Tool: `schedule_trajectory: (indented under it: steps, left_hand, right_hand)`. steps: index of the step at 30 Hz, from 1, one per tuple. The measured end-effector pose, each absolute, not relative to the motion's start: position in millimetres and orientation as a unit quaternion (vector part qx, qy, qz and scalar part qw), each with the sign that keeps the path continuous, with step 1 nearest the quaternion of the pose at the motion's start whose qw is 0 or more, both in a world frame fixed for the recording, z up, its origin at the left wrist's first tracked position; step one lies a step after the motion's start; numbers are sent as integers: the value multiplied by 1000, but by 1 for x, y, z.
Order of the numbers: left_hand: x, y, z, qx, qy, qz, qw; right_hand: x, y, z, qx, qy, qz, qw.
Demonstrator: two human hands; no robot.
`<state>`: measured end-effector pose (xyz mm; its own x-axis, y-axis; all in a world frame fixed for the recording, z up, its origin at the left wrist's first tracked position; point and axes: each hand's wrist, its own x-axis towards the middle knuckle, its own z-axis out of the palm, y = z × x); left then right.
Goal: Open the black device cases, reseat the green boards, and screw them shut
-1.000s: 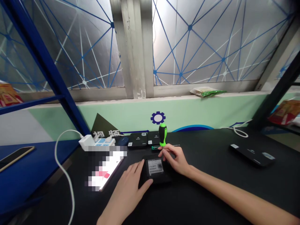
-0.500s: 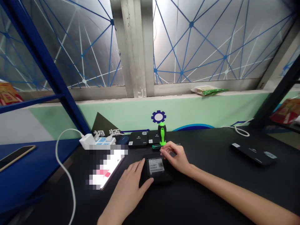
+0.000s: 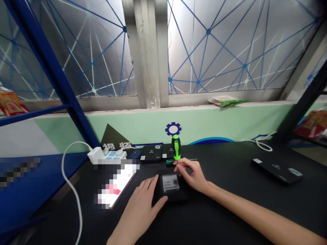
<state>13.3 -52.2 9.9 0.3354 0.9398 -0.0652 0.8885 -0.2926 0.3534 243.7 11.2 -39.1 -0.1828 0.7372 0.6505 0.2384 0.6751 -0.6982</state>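
Observation:
A small black box [image 3: 173,195] lies flat on the black table, with a white printed label on its upper face. My left hand [image 3: 143,200] rests against its left side, fingers stretched out and the thumb spread onto the near edge. Upright over the far right corner of the box stands a screwdriver [image 3: 176,149] with a green and black handle. My right hand [image 3: 191,173] pinches its thin shaft just below the handle; the tip is hidden by the fingers. Behind it lies a second, dark green screwdriver [image 3: 169,162].
Two black boxes [image 3: 151,153] lie by the wall, beside a dark blue object [image 3: 135,154]. A white power strip [image 3: 114,156] with a plugged charger and cable stands left. A lit phone [image 3: 117,187] lies left of my hand. Another black box [image 3: 277,170] lies far right.
The whole view has shifted slightly, so things sit a little lower. Both hands keep their places at the box, and the screwdriver remains upright between my right fingers.

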Motion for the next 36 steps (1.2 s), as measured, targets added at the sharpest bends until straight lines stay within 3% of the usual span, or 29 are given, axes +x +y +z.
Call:
schedule_trajectory:
  steps: [11,36]
  left_hand:
    - [14,-52,9,801,570,85,162]
    - [15,-52,11,801,571,82,160]
  right_hand:
    - [240,13,-38,-346,-704,234,574]
    - [242,11,-34,-337,-735,221,545]
